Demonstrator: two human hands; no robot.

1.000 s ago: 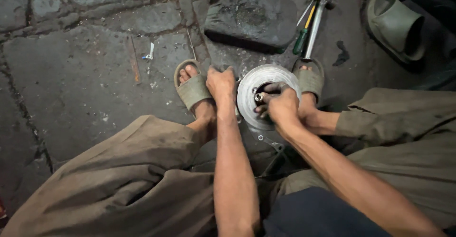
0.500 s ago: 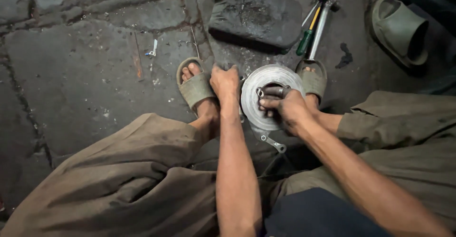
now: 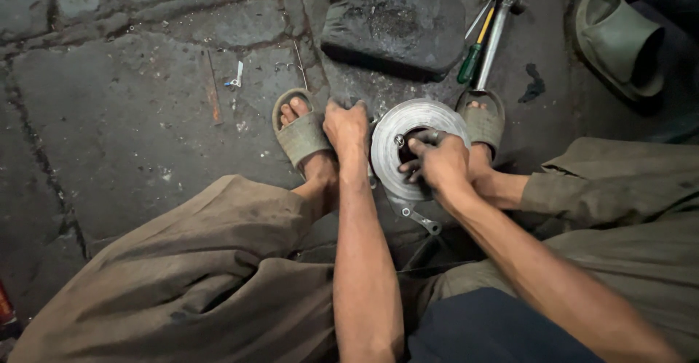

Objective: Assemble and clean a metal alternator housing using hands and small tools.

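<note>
Down on the stone floor (image 3: pixel 131 137), both hands work a round grey metal disc (image 3: pixel 408 126).
Left hand (image 3: pixel 346 126) clamps its rim; right hand (image 3: pixel 440 163) covers the hub, fingers curled, grip unclear.

Round metal drum plate, gripped between the feet.

The drum plate (image 3: pixel 408 137) is a dull silver disc with a dark open centre, standing tilted on the stone floor (a small lever arm (image 3: pixel 419 217) projects at its lower edge); surface worn, dusty.
</note>
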